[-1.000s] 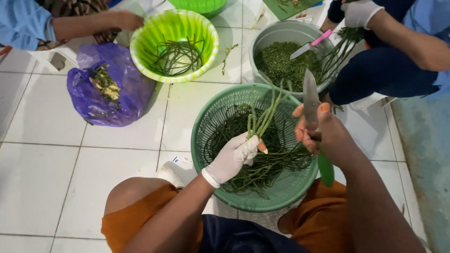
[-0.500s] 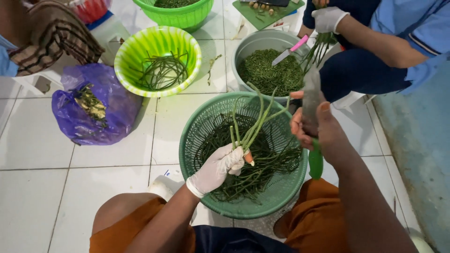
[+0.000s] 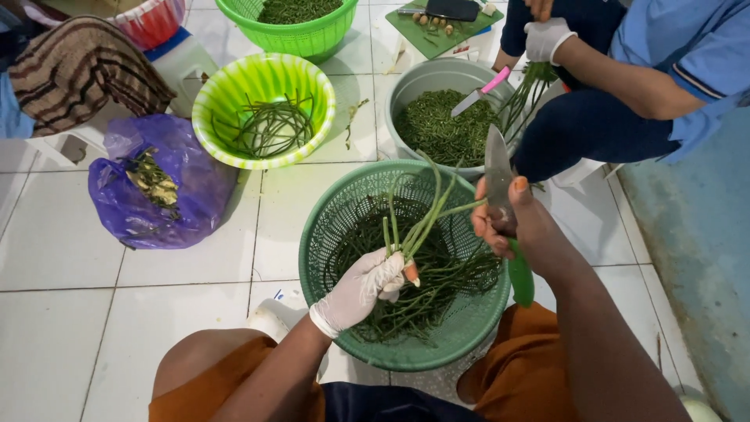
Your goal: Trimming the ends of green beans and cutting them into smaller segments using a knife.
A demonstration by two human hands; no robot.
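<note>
Long green stems (image 3: 418, 215) bunched in latex-gloved left hand (image 3: 367, 283)

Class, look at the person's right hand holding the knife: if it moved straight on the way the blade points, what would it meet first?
The right hand holds the knife blade pointing away from the person. Straight on, it would probably first meet the grey bowl of chopped greens; depth is unclear, so it might pass above the rim.

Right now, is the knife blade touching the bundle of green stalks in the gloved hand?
Cannot tell. In the head view the knife blade crosses the stalk tips, but no contact or gap shows plainly.
</note>
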